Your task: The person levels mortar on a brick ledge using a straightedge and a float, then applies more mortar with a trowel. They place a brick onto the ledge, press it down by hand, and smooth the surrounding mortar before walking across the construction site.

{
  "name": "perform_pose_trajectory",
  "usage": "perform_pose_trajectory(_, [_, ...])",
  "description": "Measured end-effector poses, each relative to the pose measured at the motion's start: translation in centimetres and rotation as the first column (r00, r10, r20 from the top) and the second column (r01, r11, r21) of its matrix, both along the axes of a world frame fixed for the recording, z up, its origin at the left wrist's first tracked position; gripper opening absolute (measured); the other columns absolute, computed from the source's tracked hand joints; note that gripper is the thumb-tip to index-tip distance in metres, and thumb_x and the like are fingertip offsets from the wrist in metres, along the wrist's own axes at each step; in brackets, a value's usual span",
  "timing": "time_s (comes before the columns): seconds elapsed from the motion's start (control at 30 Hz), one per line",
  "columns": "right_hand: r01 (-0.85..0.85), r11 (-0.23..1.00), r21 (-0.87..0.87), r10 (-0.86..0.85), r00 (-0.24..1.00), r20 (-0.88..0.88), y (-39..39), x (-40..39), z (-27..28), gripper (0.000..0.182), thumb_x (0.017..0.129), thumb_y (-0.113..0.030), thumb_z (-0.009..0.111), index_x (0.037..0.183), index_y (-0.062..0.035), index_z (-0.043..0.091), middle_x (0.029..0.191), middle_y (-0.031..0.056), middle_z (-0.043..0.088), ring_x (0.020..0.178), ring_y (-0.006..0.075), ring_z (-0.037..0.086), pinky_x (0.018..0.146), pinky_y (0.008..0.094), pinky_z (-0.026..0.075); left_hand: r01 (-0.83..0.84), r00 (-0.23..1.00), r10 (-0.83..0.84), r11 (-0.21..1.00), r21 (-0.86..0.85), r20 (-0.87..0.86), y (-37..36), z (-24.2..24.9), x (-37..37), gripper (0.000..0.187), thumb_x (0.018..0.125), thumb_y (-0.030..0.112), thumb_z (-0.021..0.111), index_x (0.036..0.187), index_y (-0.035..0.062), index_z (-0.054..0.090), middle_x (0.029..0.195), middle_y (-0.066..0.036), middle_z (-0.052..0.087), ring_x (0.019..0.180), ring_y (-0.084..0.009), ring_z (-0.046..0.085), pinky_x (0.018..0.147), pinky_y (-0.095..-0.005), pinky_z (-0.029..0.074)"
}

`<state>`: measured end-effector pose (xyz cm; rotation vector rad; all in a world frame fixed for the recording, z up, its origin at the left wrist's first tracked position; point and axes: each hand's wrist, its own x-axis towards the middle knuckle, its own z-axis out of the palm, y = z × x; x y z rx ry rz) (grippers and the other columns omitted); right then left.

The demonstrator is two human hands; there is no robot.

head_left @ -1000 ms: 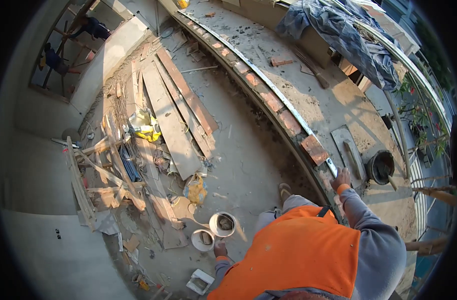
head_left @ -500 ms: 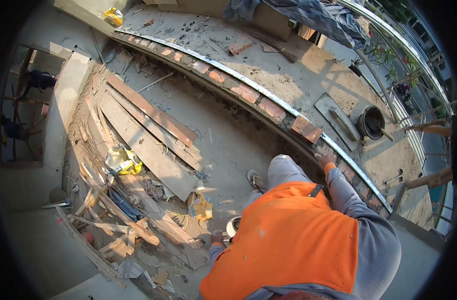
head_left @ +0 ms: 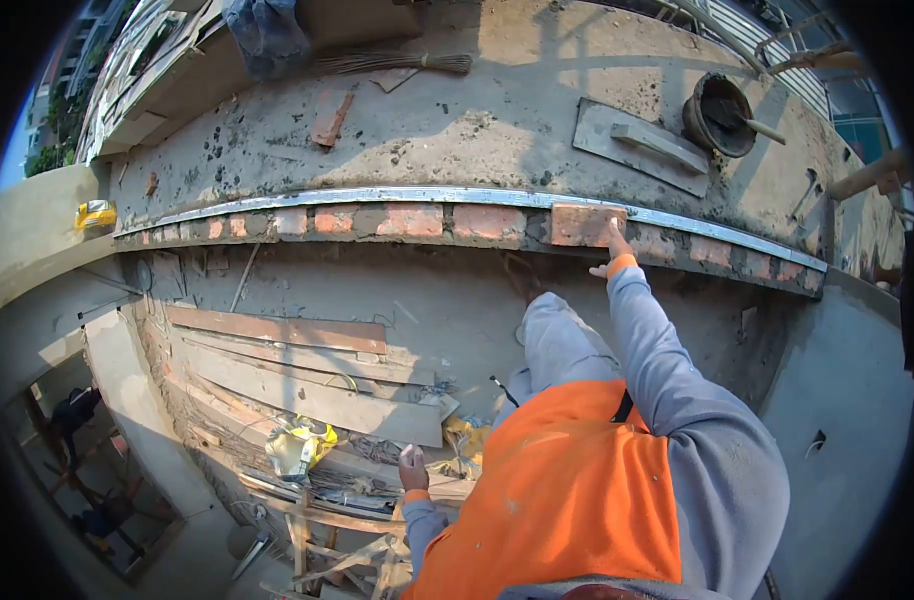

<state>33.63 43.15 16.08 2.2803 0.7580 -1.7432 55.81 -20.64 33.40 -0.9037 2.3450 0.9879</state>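
A loose red brick (head_left: pixel 580 225) lies on top of the low curved brick wall (head_left: pixel 412 220), close against the long metal straightedge (head_left: pixel 377 196). My right hand (head_left: pixel 617 247) reaches over the wall. Its outstretched finger touches the brick's right end, and the thumb sticks out to the left. Beside my body, my left hand (head_left: pixel 414 468) hangs above the planks with its fingers curled in and nothing visible in them. Past the straightedge lie a plastering float (head_left: pixel 660 147) and a black bucket (head_left: pixel 718 115) of dark mortar with a handle sticking out.
Behind the wall are a broken brick (head_left: pixel 332 118) and a stick broom (head_left: pixel 397 63). Wooden planks (head_left: pixel 317 390), a yellow-and-white bag (head_left: pixel 302 447) and scrap wood cover the floor at lower left. Other people (head_left: pixel 75 415) are visible through an opening at far left.
The view has turned, so the wall now runs across the frame. My right hand has moved from the wall top beside the brick onto the brick's end. My left hand has come forward.
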Motion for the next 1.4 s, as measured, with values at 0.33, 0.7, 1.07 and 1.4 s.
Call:
perform_pose_trajectory(0.33, [-0.061,0.939,0.337,-0.143,0.824,0.548,-1.4,-9.7,-6.3,0.111,0.067,-0.057,0.073,0.141,0.0112,0.024,0.145,0.0234,0.033,0.133,0.0354,0.035,0.108,0.0324,0.031,0.155,0.94,-0.17,0.985,0.074,0.297,0.6,1.4,-12.1,0.041,0.09,0.022,0.058,0.121,-0.0038,0.051,0.111,-0.018,0.062,0.103,-0.0241,0.06,0.091,-0.0333,0.046])
perform_pose_trajectory(0.7, [-0.611,0.661,0.436,0.551,0.789,0.27,1.4,-19.8,3.0,0.126,0.059,-0.046,0.078,0.149,-0.0101,-0.003,0.139,0.033,0.03,0.128,0.0454,0.035,0.107,0.0457,0.032,0.358,0.868,-0.414,0.904,0.234,0.274,0.6,-6.0,-26.0,0.046,0.09,0.022,0.06,0.124,-0.006,0.049,0.115,-0.02,0.06,0.108,-0.0235,0.058,0.093,-0.0321,0.045])
perform_pose_trajectory(1.07, [-0.75,-0.232,0.62,0.871,0.124,0.476,-4.7,-25.3,-1.5,0.063,0.074,-0.037,0.068,0.129,-0.0124,0.047,0.135,0.0183,0.039,0.124,0.0355,0.038,0.096,0.0476,0.038,0.948,0.285,-0.956,0.292,-0.125,-0.074,19.1,-16.4,-54.5,0.068,0.072,0.023,0.077,0.129,0.0026,0.047,0.132,-0.018,0.048,0.122,-0.0346,0.046,0.103,-0.0421,0.037])
perform_pose_trajectory(1.4, [-0.769,-0.23,0.596,0.82,0.176,0.544,-8.6,-9.1,-3.8,0.04,0.073,-0.027,0.068,0.108,-0.0083,0.058,0.108,0.0153,0.052,0.106,0.0333,0.049,0.084,0.0445,0.042,0.94,-0.159,-0.961,-0.217,-0.264,0.224,27.7,-22.7,-61.6,0.077,0.071,0.036,0.076,0.136,0.0126,0.043,0.134,-0.012,0.049,0.126,-0.0262,0.044,0.11,-0.0467,0.024])
